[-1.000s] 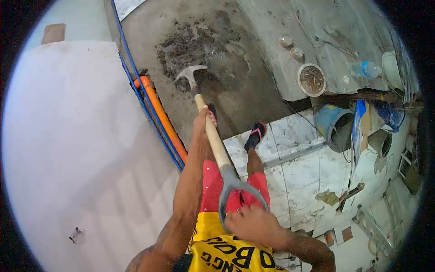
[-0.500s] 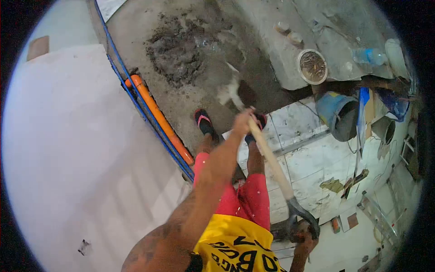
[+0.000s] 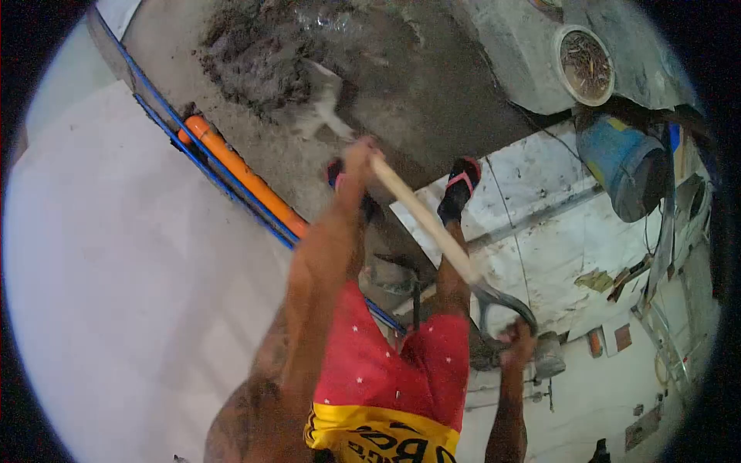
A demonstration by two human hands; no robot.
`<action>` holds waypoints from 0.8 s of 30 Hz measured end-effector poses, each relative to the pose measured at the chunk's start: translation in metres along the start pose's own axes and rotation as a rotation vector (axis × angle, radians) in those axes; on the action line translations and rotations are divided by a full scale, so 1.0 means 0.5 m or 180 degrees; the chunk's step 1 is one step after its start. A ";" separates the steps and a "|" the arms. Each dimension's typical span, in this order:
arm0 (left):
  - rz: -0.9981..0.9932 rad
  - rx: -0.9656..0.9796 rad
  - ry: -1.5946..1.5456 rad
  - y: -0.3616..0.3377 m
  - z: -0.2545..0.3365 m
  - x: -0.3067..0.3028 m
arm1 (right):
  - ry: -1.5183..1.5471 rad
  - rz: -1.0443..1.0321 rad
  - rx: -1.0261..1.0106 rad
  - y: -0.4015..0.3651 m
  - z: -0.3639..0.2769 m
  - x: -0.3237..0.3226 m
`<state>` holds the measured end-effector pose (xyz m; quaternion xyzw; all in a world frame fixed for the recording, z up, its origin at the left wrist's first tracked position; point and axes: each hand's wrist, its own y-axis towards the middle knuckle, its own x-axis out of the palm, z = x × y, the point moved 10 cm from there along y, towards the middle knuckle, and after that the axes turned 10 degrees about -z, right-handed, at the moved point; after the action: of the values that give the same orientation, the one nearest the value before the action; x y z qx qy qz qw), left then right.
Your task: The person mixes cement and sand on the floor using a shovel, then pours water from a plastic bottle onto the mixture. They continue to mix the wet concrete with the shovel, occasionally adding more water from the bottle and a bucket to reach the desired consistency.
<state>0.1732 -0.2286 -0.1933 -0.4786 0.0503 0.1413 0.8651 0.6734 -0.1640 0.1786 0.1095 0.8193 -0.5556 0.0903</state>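
A shovel [image 3: 424, 217] slants across the middle of the view, with a pale wooden shaft and a dark D-shaped grip. My left hand [image 3: 361, 157] is wrapped round the lower shaft, just above the blade. At the other end, my right hand [image 3: 517, 345] is closed on the D-grip beside my right thigh. The blade [image 3: 330, 94], blurred by motion, overlaps the near right edge of a heap of wet grey mortar [image 3: 255, 65]. My feet in flip-flops stand on either side of the shaft, the left one partly hidden by my left hand.
An orange pipe [image 3: 247, 174] and blue conduits [image 3: 224, 185] run along the white wall [image 3: 139, 255] at left. On the right are a round tub of small pieces [image 3: 585, 65], a blue bucket on its side [image 3: 621, 162] and stained white panels [image 3: 532, 224].
The shovel blade has swung left to the mortar heap, with both hands moving along with it. The view has shifted, and my right foot now shows beyond the shaft.
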 end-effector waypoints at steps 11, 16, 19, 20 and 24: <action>0.1011 -0.0625 -0.3181 -0.178 0.021 -0.089 | -0.0221 -0.0672 0.1897 0.127 0.112 -0.027; 0.0876 -0.1066 -0.2884 -0.116 -0.002 -0.122 | -0.2380 -0.2562 0.1383 0.382 0.353 -0.291; 0.1531 -0.1000 -0.1542 -0.238 0.150 -0.186 | -0.3093 -0.2299 0.0709 0.290 0.162 -0.219; 0.1319 -0.0972 -0.1989 -0.262 0.142 -0.160 | -0.3055 -0.1740 0.1231 0.273 0.128 -0.229; 0.0856 -0.0838 -0.3618 -0.328 0.182 -0.060 | -0.1274 -0.0534 0.1028 -0.021 -0.152 -0.048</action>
<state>0.1883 -0.2401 -0.0045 -0.4206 -0.3782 0.4885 0.6644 0.6916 -0.0988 0.2224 -0.0578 0.6921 -0.6952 0.1855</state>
